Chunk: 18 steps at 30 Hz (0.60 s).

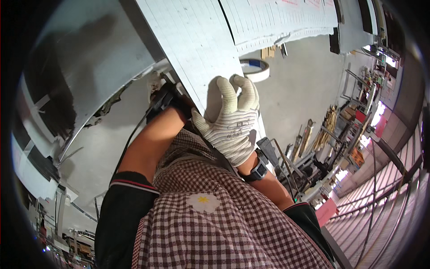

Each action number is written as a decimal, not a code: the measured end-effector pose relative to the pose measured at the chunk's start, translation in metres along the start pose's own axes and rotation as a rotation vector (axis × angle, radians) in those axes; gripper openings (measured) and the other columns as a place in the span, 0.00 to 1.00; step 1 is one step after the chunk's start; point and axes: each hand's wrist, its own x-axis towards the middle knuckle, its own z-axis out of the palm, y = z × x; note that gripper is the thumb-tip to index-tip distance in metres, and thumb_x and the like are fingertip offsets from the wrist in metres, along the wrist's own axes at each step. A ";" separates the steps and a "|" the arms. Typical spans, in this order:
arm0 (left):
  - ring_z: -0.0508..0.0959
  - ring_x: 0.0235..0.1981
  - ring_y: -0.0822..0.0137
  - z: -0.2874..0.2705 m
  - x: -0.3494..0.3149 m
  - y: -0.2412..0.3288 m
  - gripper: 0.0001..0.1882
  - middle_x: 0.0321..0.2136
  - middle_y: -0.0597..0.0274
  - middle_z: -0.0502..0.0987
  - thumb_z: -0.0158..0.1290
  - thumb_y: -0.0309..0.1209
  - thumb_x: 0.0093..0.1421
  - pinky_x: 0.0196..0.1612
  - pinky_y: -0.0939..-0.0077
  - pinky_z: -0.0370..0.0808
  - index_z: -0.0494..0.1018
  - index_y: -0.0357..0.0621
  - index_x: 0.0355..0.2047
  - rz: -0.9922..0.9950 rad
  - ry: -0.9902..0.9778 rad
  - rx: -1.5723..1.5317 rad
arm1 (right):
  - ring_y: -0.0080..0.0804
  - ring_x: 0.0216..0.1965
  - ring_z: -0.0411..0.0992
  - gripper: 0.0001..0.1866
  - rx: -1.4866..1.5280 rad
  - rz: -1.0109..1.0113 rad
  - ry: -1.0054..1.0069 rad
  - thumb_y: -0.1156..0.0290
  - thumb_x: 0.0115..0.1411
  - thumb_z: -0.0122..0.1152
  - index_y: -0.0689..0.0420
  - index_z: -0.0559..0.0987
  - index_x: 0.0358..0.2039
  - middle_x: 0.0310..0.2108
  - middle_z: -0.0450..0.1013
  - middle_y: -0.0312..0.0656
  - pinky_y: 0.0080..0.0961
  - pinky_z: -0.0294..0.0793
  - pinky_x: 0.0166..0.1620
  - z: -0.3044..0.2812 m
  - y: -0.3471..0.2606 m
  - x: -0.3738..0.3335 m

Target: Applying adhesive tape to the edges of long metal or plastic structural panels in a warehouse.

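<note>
My right hand, in a white knit glove with a dark watch at the wrist, rests on a long, pale, lined board. Its fingers are apart and somewhat bent on the surface, and the thumb reaches the board's left edge. My left hand is beside that same edge, low and in shadow, close to a dark object with a thin black cord leading down from it. Its fingers are hidden, so a grip cannot be made out. A white roll of tape with a blue core shows just past the board's right edge.
Another lined pale sheet adjoins at the upper right. A large grey panel with ragged edging stands to the left. Tools and poles lie along the right over the grey floor. My checkered apron hangs close to the board's near end.
</note>
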 end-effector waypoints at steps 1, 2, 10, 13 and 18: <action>0.77 0.51 0.64 0.000 0.012 -0.014 0.27 0.54 0.55 0.75 0.60 0.32 0.60 0.51 0.68 0.79 0.69 0.38 0.58 -0.021 -0.018 -0.001 | 0.59 0.55 0.64 0.47 -0.009 -0.026 0.011 0.57 0.43 0.78 0.53 0.66 0.62 0.56 0.60 0.58 0.53 0.69 0.55 0.000 0.001 0.001; 0.78 0.51 0.63 -0.002 0.018 -0.025 0.26 0.54 0.54 0.76 0.60 0.31 0.60 0.51 0.68 0.79 0.70 0.38 0.58 -0.037 -0.010 -0.011 | 0.59 0.55 0.64 0.46 -0.018 0.002 -0.041 0.57 0.44 0.78 0.53 0.66 0.63 0.56 0.61 0.58 0.53 0.69 0.55 -0.002 0.004 0.002; 0.84 0.43 0.60 -0.018 -0.142 0.081 0.15 0.44 0.51 0.82 0.55 0.26 0.65 0.46 0.67 0.84 0.75 0.33 0.51 -0.072 0.748 0.170 | 0.61 0.59 0.61 0.45 0.006 0.037 -0.043 0.57 0.44 0.76 0.52 0.68 0.62 0.58 0.61 0.57 0.57 0.65 0.59 0.007 0.004 -0.009; 0.82 0.44 0.64 0.039 -0.149 0.135 0.15 0.42 0.58 0.81 0.59 0.23 0.62 0.51 0.69 0.80 0.74 0.37 0.49 0.064 0.765 0.211 | 0.60 0.62 0.58 0.45 0.087 0.074 -0.039 0.59 0.41 0.76 0.51 0.69 0.61 0.59 0.61 0.55 0.60 0.60 0.61 0.000 0.001 -0.002; 0.79 0.47 0.68 0.083 -0.093 0.173 0.21 0.42 0.62 0.79 0.59 0.22 0.57 0.50 0.73 0.77 0.73 0.43 0.52 0.072 0.718 0.374 | 0.53 0.55 0.69 0.46 0.410 -0.176 0.014 0.48 0.40 0.82 0.57 0.73 0.56 0.53 0.71 0.52 0.46 0.70 0.58 -0.048 0.012 0.016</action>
